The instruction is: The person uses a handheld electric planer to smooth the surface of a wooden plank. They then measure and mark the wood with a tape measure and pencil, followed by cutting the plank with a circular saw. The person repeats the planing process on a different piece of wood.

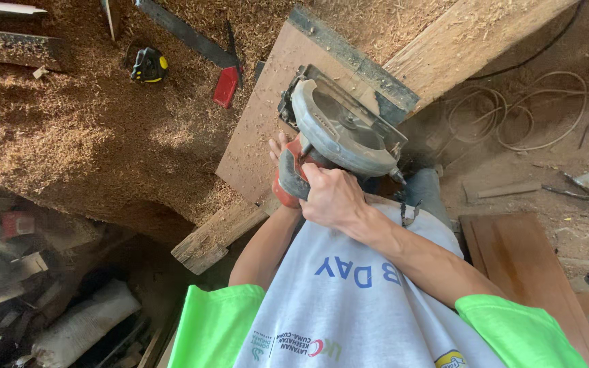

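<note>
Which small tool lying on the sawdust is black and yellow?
The tape measure, lying left of the red object; that neighbour is plain red and flat.

I count: one circular saw (339, 129); one flat board (267, 123) under it; two hands, left hand (279, 151) and right hand (332, 197); one tape measure (148, 65); one red block (226, 86); one coiled cable (519, 112).
</note>
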